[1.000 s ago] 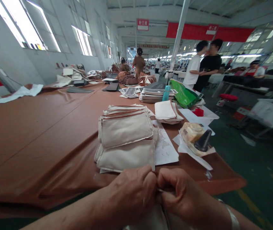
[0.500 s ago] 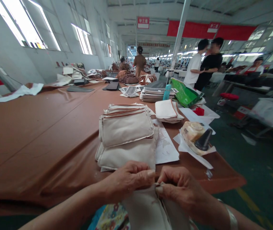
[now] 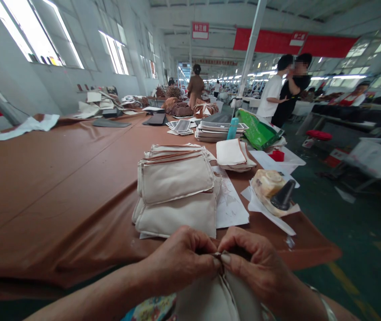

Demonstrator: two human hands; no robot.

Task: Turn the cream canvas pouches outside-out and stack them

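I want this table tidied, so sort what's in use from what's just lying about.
Apparently in use:
beige piece, pinched by left hand and right hand
stacked beige pieces, which look similar

Apparently just lying about:
blue bottle
green bag
black cone
red item

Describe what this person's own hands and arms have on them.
The left hand and right hand wear no gloves, and no sleeve shows on either forearm. A shiny, pale bracelet sits near the right wrist.

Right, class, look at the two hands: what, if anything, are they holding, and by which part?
The left hand and right hand pinch a pale fabric piece at its upper edge, by the seam, between thumbs and fingers.
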